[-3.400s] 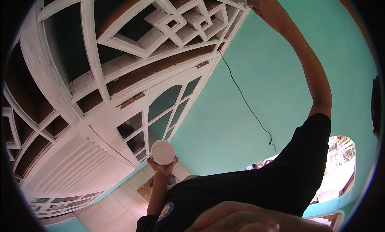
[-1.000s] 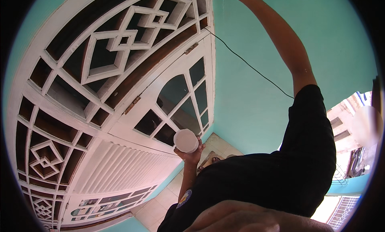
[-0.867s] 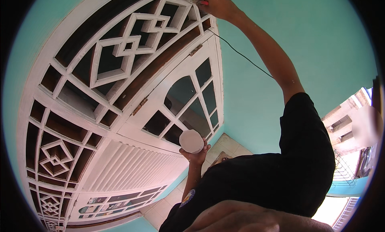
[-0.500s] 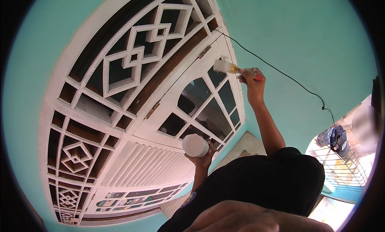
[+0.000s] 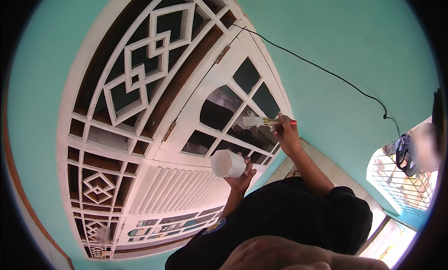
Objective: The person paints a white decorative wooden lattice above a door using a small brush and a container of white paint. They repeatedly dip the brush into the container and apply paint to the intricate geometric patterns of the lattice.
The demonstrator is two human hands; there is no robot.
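Observation:
My left hand (image 5: 241, 176) grips a small white cup (image 5: 227, 163), tipped so its open mouth faces the camera, in front of the white door (image 5: 212, 90). My right hand (image 5: 288, 135) is raised a little higher and to the right, shut on a paintbrush (image 5: 267, 122). The brush has white bristles pointing left over the door's dark glass panes (image 5: 219, 109) and a red handle end. Both arms come out of black short sleeves (image 5: 298, 214).
A white lattice transom (image 5: 140, 79) sits over the door, with louvred panels (image 5: 172, 190) lower down. The teal wall (image 5: 345, 41) carries a black cable (image 5: 326, 72). A barred window opening (image 5: 396, 176) is at the right.
My right arm has come down from the top corner of the door frame; the brush is now level with the glass panes. The cup hand stays about where it was. The view has shifted.

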